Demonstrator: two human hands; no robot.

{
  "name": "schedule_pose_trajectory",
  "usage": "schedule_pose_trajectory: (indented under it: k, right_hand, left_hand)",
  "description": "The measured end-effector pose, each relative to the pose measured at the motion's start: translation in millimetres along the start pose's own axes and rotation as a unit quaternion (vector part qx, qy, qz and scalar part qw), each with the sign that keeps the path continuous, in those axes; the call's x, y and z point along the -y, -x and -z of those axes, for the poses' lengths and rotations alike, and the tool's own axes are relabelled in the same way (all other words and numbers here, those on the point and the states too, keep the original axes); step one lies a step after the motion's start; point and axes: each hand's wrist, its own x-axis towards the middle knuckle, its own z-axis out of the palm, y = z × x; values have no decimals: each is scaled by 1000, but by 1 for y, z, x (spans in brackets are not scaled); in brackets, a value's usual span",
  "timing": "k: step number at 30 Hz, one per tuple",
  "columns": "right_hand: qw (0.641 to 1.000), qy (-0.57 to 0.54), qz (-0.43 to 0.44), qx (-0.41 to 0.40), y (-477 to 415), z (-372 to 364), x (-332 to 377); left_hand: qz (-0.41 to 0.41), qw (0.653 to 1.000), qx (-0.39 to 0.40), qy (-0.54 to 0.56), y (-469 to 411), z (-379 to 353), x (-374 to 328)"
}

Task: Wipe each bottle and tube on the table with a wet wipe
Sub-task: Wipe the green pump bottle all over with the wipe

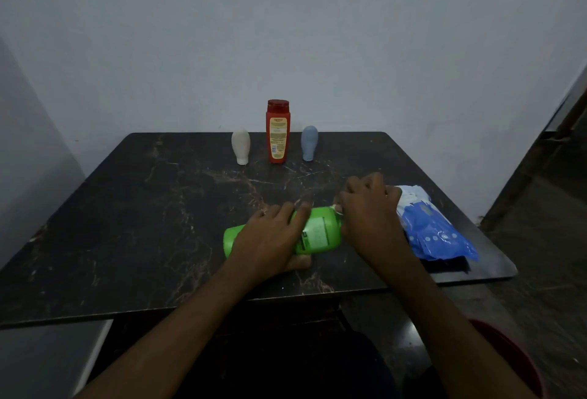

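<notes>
green bottle (317,233) lies sideways, long axis left-right, gripped by both hands.

The scene is dim and flat, with a grey-blue cast over the wall (286,33). No light source shows. The dark tabletop (127,223) carries a faint sheen along its near edge, and shadows under the bottles are soft and hard to make out. The corners darken. Wide-angle bending curves the tabletop's edges and stretches the forearms. Detail is soft throughout; the red bottle (278,131) label print is unreadable.
</notes>
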Motion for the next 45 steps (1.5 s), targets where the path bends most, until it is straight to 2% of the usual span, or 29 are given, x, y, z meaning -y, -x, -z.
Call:
schedule_pose_trajectory:
  k: [2, 3, 7, 11, 14, 16, 17, 18, 19, 20, 21, 22, 23, 27, 29, 31, 33, 35, 38, 41, 43, 45]
  right_hand:
    - [994, -15, -29, 104, -15, 6, 1]
    - [991, -30, -40, 124, -17, 8, 0]
    - [998, -55, -2, -13, 5, 2, 3]
    - [983, -128, 39, -123, 40, -15, 4]
    - [975, -178, 11, -135, 55, -30, 7]
    - [947, -291, -76, -110, 59, -39, 7]
    - [906, -385, -141, -103, 57, -40, 7]
    - [833, -504, -213, -86, 53, -38, 7]
    - [718, -638, -273, -52, 46, -37, 5]
    - [587, -753, -298, -7, 38, -39, 1]
    - [485, -827, -282, 35, 31, -42, -4]
    - [440, -861, -248, 63, 25, -46, -9]
    - [439, -872, -201, 82, 19, -49, -13]
    - [587, -800, 19, 122, 0, -32, -28]
    - [626, -757, 86, 164, -12, -19, -33]
    - [647, -737, 113, 163, -18, -15, -33]
    - [638, -754, 81, 132, -15, -20, -28]
    - [610, -787, 4, 93, -3, -29, -21]
    - [519, -843, -117, 78, 21, -36, -6]
    - [449, -877, -165, 40, 38, -29, 14]
    - [422, -883, -204, 7, 42, -20, 23]
    - [414, -877, -245, -17, 42, -14, 26]
  left_hand:
    - [-6, 1000, 4, -4, 1, -2, -2]
    - [7, 1000, 10, 10, 0, -1, -1]
    - [44, 998, 16, 37, -4, 5, 7]
    - [66, 997, 20, 40, -5, 4, 8]
    - [85, 994, -5, 69, -4, 7, 14]
    - [101, 990, -19, 98, -3, 10, 16]
    - [96, 990, -20, 99, -1, 9, 16]
    - [81, 992, -23, 92, 1, 8, 15]
    - [62, 994, -30, 82, 2, 7, 14]
    - [45, 995, -40, 78, 4, 6, 13]
    - [36, 995, -48, 86, 6, 6, 14]
    - [31, 993, -51, 104, 7, 8, 15]
    - [25, 991, -52, 124, 8, 10, 17]
    - [-38, 990, -56, 121, 12, 12, 18]
    - [-42, 989, -62, 130, 13, 13, 19]
    - [-29, 986, -68, 149, 13, 15, 20]
    - [-17, 984, -74, 158, 14, 15, 19]
    - [-5, 983, -76, 166, 14, 15, 19]
    - [40, 977, -87, 189, 13, 13, 24]
    - [60, 977, -96, 182, 11, 12, 28]
    - [62, 976, -108, 178, 11, 12, 27]
    - [63, 977, -115, 169, 12, 12, 25]
